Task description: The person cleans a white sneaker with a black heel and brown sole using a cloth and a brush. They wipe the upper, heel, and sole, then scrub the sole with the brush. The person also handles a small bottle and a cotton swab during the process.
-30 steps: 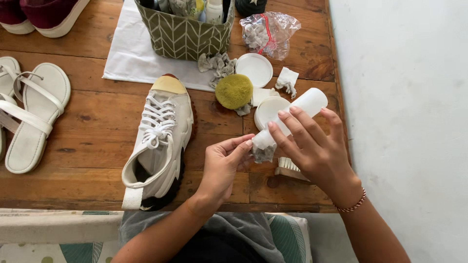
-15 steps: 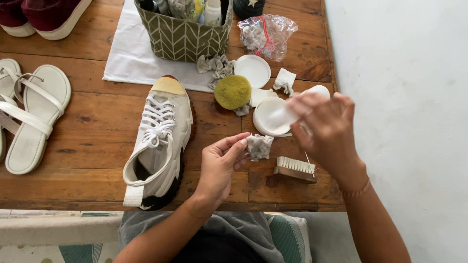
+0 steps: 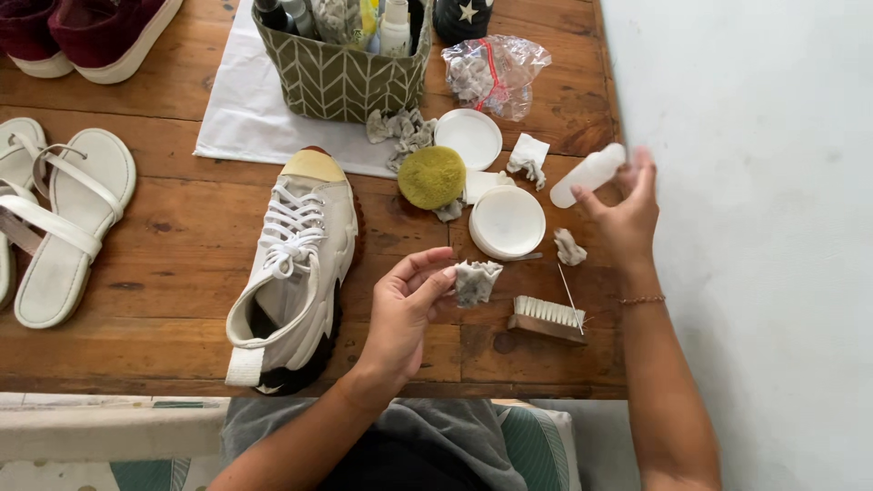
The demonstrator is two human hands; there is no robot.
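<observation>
Wooden table [image 3: 164,236] fills the view, and on it, dead centre, a white sneaker [image 3: 296,273] lies with its toe pointing away from the person, laces up. Off to the left sit white sandals [image 3: 64,218], and dark red shoes [image 3: 82,27] poke in at the top corner. At the top, a green patterned basket [image 3: 341,77] full of bottles stands on a white cloth [image 3: 245,118], with a clear bag [image 3: 496,73] of wads just right of it. Below the basket, a yellow-green sponge [image 3: 432,177] rests beside two round white lids [image 3: 506,221], with crumpled scraps scattered around them. Now the hands: the right hand [image 3: 623,218] is up at the table's right edge, fingers closed around a small white bottle [image 3: 587,175], which tilts out to the left, a little blurred. The left hand [image 3: 405,305] is nearer the body, thumb and fingertips pinching a grey crumpled wad [image 3: 475,280], held above the wood just right of the sneaker. Just right of that wad, a small wooden brush [image 3: 546,318] lies on the table, bristles up, near the front edge.
</observation>
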